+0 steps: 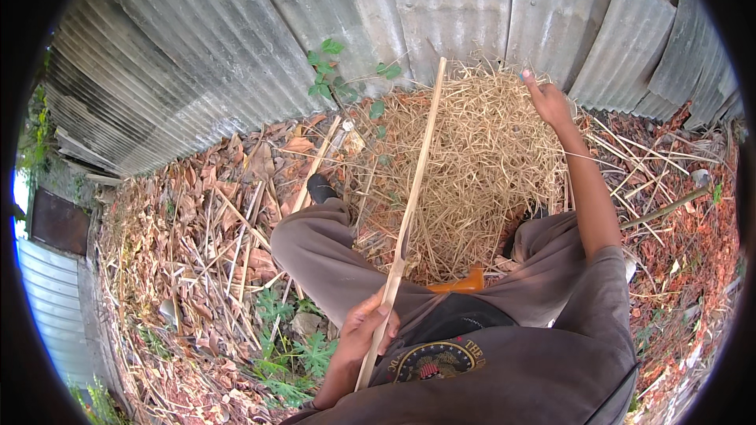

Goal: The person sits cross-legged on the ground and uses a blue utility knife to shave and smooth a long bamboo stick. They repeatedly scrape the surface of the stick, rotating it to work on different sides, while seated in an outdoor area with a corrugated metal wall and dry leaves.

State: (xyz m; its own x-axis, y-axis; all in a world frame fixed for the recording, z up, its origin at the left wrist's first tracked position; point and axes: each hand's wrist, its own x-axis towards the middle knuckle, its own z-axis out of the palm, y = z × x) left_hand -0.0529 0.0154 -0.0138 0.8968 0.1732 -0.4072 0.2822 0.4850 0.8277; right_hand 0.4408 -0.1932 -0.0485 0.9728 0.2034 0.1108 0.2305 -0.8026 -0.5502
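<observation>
Left hand (368, 329) closed round the near end of a long pale stick (407, 216), angled far across the straw pile (465, 165), likely for reach. Right hand (547, 98) at the pile's far right edge, fingers loosely curled on straw. Straw dry, tangled, heaped against the corrugated metal wall (236, 39).

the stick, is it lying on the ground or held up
Held up: the left hand grips the stick near its lower end, and it slants up over the straw pile.
</observation>
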